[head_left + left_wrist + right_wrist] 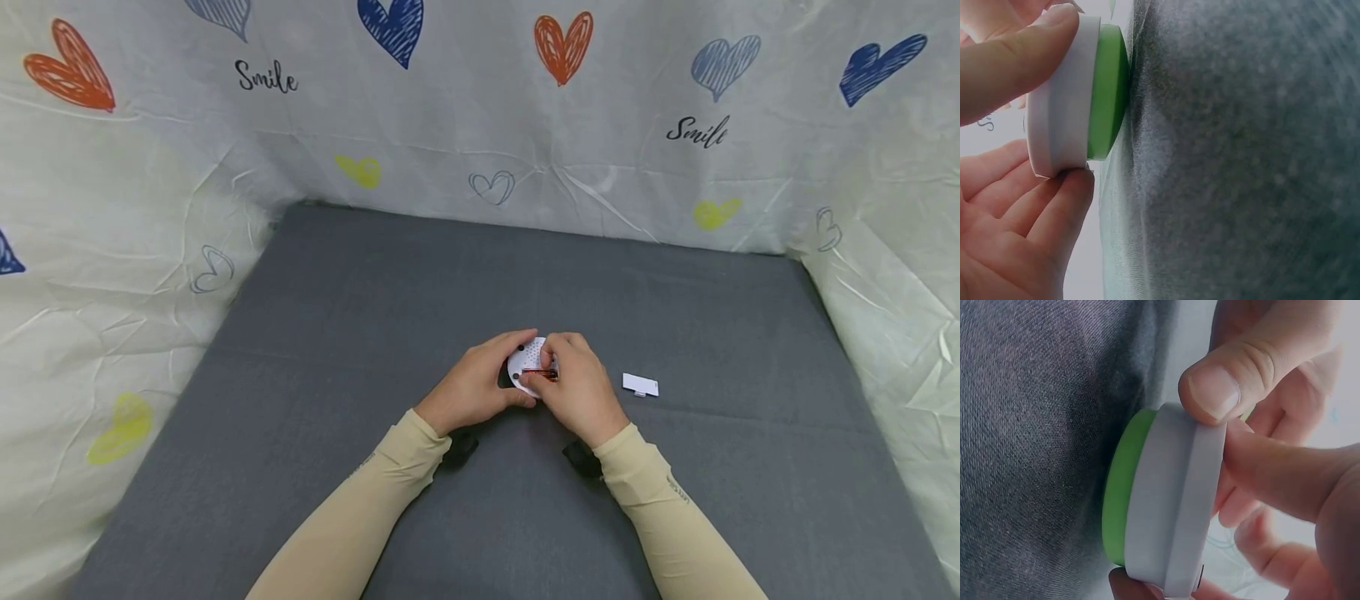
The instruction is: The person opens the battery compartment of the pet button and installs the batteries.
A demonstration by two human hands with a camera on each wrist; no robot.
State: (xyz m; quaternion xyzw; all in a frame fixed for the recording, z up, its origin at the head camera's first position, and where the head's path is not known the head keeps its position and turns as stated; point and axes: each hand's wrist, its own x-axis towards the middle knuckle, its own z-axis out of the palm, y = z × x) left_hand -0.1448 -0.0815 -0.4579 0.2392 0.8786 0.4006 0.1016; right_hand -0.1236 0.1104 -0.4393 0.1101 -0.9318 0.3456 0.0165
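Both hands are at a small round device [529,353] over the middle of the table, its white face dotted with small holes. The left hand [480,379] grips it by the rim, thumb on one side and fingers on the other. Its white body [1066,106] and green base [1107,94] show side-on in both wrist views, the base right at the cloth. With thumb and forefinger, the right hand [583,390] pinches a black and orange battery [542,375] at the face. Part of the face is hidden behind these fingers.
A small white battery cover [641,385] with a tab lies on the grey tablecloth [720,483], right of the right hand. Dark wrist cameras [459,450] sit under both wrists. A white curtain [450,117] printed with hearts encloses the table at the back and sides.
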